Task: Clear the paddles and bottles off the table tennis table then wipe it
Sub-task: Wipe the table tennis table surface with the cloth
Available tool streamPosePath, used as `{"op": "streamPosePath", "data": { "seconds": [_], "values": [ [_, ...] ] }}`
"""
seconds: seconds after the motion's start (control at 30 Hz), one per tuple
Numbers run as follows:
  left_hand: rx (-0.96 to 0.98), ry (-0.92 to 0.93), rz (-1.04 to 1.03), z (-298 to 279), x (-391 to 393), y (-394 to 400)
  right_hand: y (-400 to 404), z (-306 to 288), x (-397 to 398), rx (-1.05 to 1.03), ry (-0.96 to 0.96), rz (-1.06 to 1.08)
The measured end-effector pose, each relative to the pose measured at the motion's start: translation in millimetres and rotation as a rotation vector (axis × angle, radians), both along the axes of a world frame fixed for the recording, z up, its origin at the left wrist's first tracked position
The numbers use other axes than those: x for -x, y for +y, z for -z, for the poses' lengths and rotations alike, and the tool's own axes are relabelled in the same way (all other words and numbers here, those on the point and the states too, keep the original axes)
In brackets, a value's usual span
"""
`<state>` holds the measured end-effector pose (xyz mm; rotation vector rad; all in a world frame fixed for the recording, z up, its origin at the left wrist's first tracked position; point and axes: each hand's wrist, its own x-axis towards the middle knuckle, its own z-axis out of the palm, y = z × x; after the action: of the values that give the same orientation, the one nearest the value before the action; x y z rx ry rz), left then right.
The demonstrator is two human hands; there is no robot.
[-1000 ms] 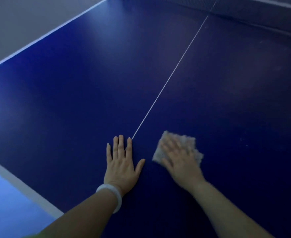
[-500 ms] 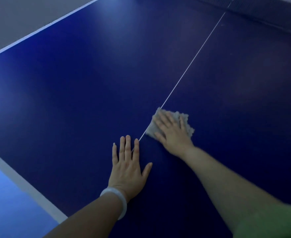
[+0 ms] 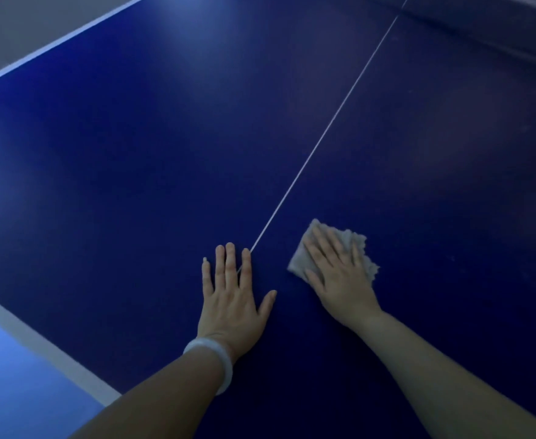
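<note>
Head view, left hand (image 3: 231, 299) flat on table (image 3: 117, 153), fingers straight, right hand (image 3: 339, 274) flat, pressing seemingly crumpled cloth (image 3: 360, 245)

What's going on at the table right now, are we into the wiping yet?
Yes. The person's right hand presses a pale cloth flat on the blue table tennis table, just right of the white centre line. The left hand, with a white bracelet on its wrist, lies flat on the surface beside it. No paddles or bottles show in the part of the table in view.
</note>
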<state>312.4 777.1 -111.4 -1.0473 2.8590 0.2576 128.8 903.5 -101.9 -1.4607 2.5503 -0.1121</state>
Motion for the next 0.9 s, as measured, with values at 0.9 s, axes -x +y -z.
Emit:
{"op": "streamPosePath", "data": {
  "seconds": [0.9],
  "values": [
    [-0.25, 0.203, -0.003, -35.0, 10.5, 42.9, 201.0, -7.7, -32.0, -0.175, -0.074, 0.872]
  ]
}}
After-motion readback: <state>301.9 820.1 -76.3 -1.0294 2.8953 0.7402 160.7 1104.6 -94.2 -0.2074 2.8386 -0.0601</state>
